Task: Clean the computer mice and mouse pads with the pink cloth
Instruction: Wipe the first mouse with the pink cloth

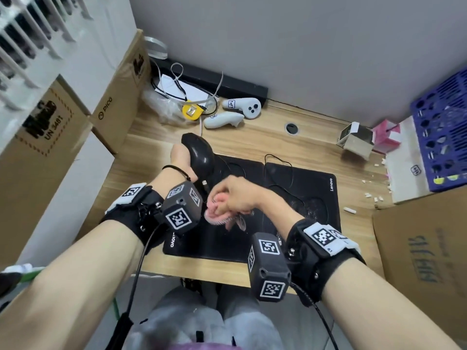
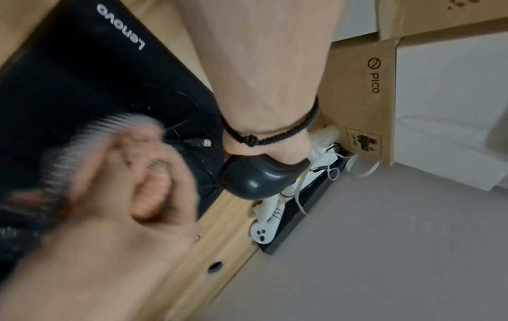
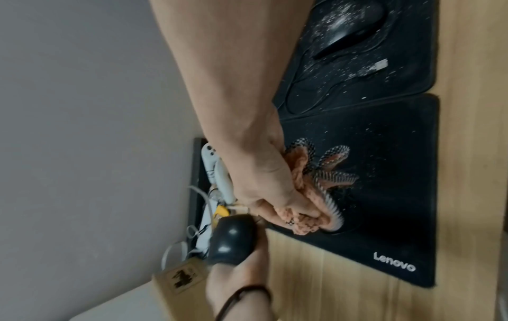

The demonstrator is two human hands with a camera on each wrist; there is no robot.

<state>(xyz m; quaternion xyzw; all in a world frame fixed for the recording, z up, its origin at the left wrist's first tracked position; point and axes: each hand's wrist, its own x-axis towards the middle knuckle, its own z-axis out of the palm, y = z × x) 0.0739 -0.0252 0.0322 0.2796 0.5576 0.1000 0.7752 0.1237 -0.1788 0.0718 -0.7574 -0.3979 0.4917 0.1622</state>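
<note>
Two black mouse pads (image 1: 310, 183) lie side by side on the bench (image 1: 252, 140). Two black mice: one (image 1: 199, 152) held up, one (image 1: 316, 207) on the pad nearer the right edge. One pink cloth (image 1: 217, 210). Two white controllers (image 1: 242, 107) and one yellow tape measure (image 1: 192, 111) near the far edge. One blue crate (image 1: 442, 137) at the right edge.

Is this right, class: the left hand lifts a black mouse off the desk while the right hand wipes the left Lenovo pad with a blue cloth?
Not quite. The cloth is pink, not blue, as the right wrist view shows. The rest holds: the left hand lifts the black mouse, and the right hand wipes the left Lenovo pad.
</note>
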